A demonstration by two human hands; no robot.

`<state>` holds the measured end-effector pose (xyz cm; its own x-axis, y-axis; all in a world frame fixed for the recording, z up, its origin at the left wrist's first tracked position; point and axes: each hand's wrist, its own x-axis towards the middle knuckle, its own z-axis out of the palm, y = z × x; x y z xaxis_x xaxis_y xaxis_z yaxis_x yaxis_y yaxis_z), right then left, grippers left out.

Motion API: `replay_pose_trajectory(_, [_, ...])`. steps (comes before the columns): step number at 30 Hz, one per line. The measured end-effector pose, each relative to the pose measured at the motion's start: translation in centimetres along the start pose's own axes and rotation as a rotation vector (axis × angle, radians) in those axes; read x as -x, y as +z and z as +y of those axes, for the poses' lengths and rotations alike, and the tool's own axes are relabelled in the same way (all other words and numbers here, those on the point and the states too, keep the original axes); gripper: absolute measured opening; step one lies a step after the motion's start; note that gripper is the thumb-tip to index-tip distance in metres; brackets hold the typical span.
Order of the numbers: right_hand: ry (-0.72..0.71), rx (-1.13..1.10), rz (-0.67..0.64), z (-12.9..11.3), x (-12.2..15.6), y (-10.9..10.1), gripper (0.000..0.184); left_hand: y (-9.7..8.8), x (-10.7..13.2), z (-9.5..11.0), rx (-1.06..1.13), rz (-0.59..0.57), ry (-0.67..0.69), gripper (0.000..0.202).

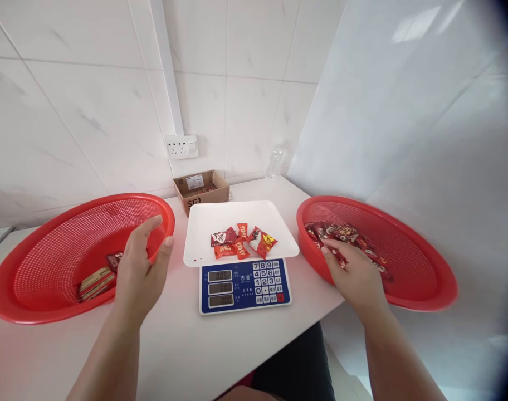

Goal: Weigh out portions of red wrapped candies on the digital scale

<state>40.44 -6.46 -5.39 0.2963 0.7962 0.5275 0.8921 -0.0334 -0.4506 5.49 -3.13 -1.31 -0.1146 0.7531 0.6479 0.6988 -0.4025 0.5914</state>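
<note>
A blue and white digital scale (245, 285) stands in the middle of the white table, its white pan (204, 223) holding several red snack packets (242, 241). My left hand (142, 266) hovers open over the right rim of the left red basket (37, 267), holding nothing. In that basket lie a few packets (98, 279). My right hand (354, 272) reaches into the right red basket (416, 278), fingers curled down onto the pile of red packets (350, 233) there; what they grip is hidden.
A small open cardboard box (200, 190) sits behind the scale by the tiled wall. A clear plastic bottle (274, 162) stands in the corner. A white wall socket (181, 147) is above the box. The table's front edge runs just before my lap.
</note>
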Motion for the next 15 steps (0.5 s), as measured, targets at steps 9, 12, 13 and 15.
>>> replay_pose_trajectory(9, [0.082,0.138,-0.339,1.9,-0.3,1.5,0.046,-1.3,1.8,-3.9,-0.494,-0.412,-0.225,0.044])
replay_pose_trajectory(12, [0.149,0.197,-0.437,1.2,-0.5,1.3,0.050,-2.5,3.3,-4.7,-0.564,-0.377,-0.273,0.046])
replay_pose_trajectory(13, [0.162,0.210,-0.458,1.0,-0.5,1.1,0.051,-3.1,3.6,-5.0,-0.571,-0.366,-0.289,0.045])
replay_pose_trajectory(15, [0.176,0.232,-0.485,0.7,-0.6,0.9,0.052,-4.6,4.1,-5.8,-0.576,-0.338,-0.287,0.041])
